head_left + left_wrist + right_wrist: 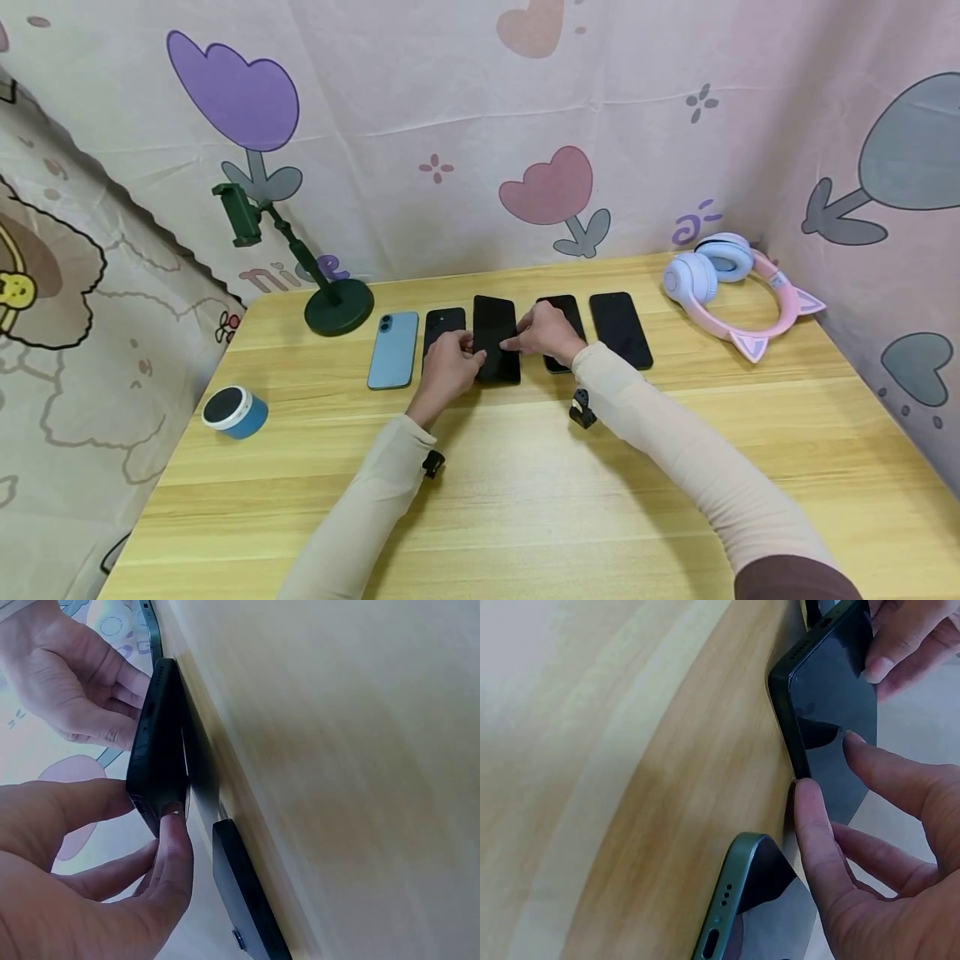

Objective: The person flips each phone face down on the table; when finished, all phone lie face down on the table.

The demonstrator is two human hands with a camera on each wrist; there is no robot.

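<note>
A black smartphone (pixel 496 350) is at the middle of the row, its dark glass upward and slightly lifted off the table in the left wrist view. My left hand (pixel 449 371) pinches its left edge between thumb and fingers (pixel 174 855). On its right edge, my right hand (pixel 550 335) has the thumb on the glass and fingertips at the side (pixel 814 817). Left of it lie a black phone (pixel 444 320) with its camera side up and a light blue phone (pixel 393 350). A green-edged phone (pixel 735 877) lies partly beneath my right hand, with another dark phone (pixel 622 330) farther right.
A dark green phone stand (pixel 339 307) stands at the back left. Pink and lilac cat-ear headphones (pixel 738 292) lie at the back right. Near the left table edge is a blue and white round object (pixel 236 412) with a dark top. A patterned cloth hangs behind the wooden table (pixel 525 500).
</note>
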